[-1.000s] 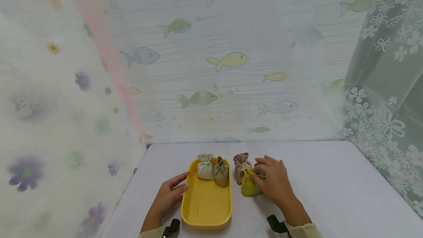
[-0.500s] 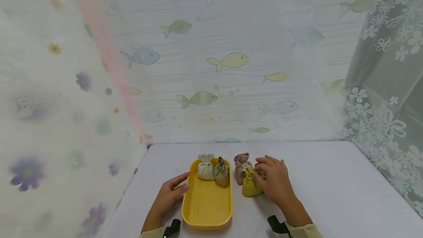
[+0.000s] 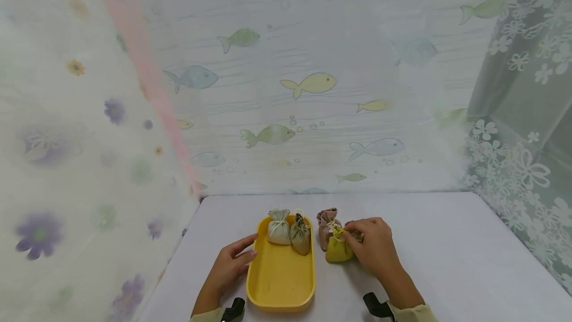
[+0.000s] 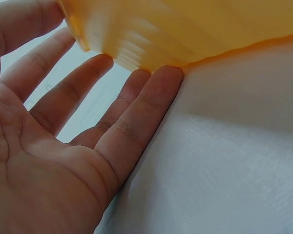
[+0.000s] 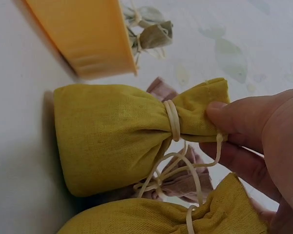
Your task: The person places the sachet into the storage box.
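Right hand [image 3: 374, 243] pinches the mustard bag [image 5: 107, 134] by its gathered top, near the yellow tray's [image 3: 280, 280] three o'clock; left hand [image 3: 227, 266], fingers spread, touches nine o'clock. We judge: grasping step; lifting calls for clearing the second mustard bag [image 5: 132, 218].

The left sleeve [image 3: 206, 316] and right sleeve [image 3: 413, 313] are plain, pale yellow-beige cloth. Beside each cuff shows a black, bent, blunt-ended wrist piece: the left piece [image 3: 233, 308] and the right piece [image 3: 377, 305]. The left hand [image 3: 226, 266] and right hand [image 3: 374, 246] are bare; the left fingers [image 4: 132, 124] have rounded tips, and creases line the palm [image 4: 41, 180].
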